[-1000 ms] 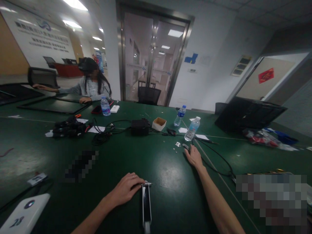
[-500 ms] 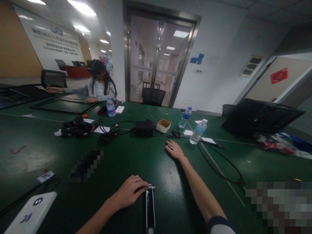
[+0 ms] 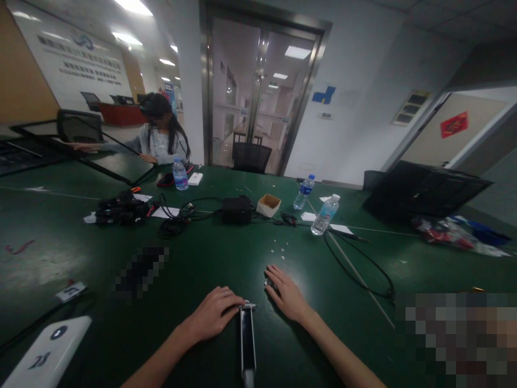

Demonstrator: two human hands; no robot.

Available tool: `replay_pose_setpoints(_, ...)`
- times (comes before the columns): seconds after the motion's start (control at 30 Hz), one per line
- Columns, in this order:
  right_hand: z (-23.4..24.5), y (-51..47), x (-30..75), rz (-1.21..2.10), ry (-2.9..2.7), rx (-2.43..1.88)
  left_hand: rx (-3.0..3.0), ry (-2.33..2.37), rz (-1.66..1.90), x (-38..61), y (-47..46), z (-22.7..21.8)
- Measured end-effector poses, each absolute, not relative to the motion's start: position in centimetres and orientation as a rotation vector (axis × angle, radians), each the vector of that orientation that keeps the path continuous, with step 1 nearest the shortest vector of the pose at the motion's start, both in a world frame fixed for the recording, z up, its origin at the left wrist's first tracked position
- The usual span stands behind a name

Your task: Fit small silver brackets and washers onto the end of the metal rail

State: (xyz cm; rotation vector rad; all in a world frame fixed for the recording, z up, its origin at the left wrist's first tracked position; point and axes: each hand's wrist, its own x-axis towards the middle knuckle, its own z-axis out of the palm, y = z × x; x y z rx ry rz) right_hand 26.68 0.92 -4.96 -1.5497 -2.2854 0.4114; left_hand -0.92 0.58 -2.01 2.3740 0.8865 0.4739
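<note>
My left hand (image 3: 216, 312) rests on the green table (image 3: 194, 269), fingers bent and their tips closed at the far end of a slim, silver-edged device with a dark face (image 3: 247, 339). A small pale metal crosspiece shows at that end. To the right, my right hand (image 3: 286, 293) lies low over the table. Its thumb and forefinger are closed on a small shiny metal piece (image 3: 269, 283), whose kind I cannot make out. Just beyond those fingers several tiny light rings (image 3: 283, 250) lie scattered on the table.
Across the middle are a black box (image 3: 236, 210), an open carton (image 3: 269, 205), cables (image 3: 173, 222) and water bottles (image 3: 325, 215). A white power bank (image 3: 50, 353) lies at front left. At back left, a person (image 3: 161, 134) holds a black frame (image 3: 131, 180).
My right hand has drawn back towards me with the small metal piece, uncovering the tiny rings. My left hand stays at the device. The other person's frame has tilted up.
</note>
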Motion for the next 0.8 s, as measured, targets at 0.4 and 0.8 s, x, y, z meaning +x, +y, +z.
replay_pose_setpoints(0.4,-6.4,9.9,32.7,0.262,-2.046,-1.855,2.329,0.881,0.483,-1.1,0.8,-2.2)
replay_pose_setpoints(0.8,-6.2,9.7,30.7,0.384,-2.43,-1.585,2.374,0.885,0.476,-1.0,0.6,-1.9)
